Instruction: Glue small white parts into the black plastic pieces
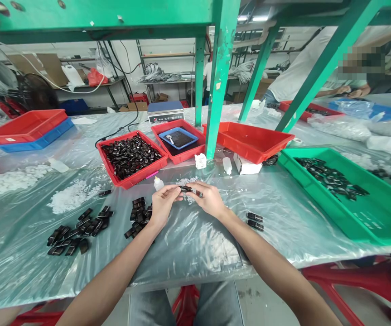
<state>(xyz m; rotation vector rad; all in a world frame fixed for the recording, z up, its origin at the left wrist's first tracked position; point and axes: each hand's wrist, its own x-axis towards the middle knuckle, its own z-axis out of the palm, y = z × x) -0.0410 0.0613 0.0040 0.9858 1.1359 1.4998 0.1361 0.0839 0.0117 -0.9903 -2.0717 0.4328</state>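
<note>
Between my two hands, above the middle of the table, is a small black plastic part (185,189). The fingers of my left hand (164,201) pinch its left end, and my right hand (210,198) grips the right end. Small white pieces (190,198) lie scattered just behind and below the part. A pile of similar black parts (140,216) sits left of my left wrist, with another pile (83,230) farther left. Two black parts (255,221) lie side by side right of my right forearm. A small white bottle (158,183) stands behind my left hand.
A red tray (127,184) full of black parts stands behind the left hand. To the right is a green tray (338,226) with black parts. A green post (217,90) rises behind the hands. Beyond it, a co-worker (304,63) is across the table.
</note>
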